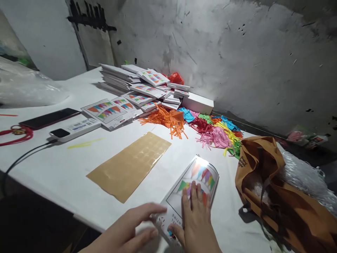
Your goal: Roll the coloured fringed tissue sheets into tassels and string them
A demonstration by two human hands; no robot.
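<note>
A glossy printed card [171, 201] with colourful bunting pictures lies at the front of the table, its far end bent upward. My right hand [196, 218] is laid flat on it, fingers stretched along the printed pennants and thumb out to the side. At the card's near left edge is my left hand [131, 225], slightly blurred, its index finger and thumb apart with nothing seen between them. Left of the card rests a tan sheet [129, 165] with rows of round dot marks.
Behind are stacked printed cards [118, 79], an unfolded card [107, 112], a white box [198, 102] and coloured paper tassels [216, 135]. A phone [50, 118] and a cabled white device [76, 129] lie left. A brown bag [259, 168] stands right.
</note>
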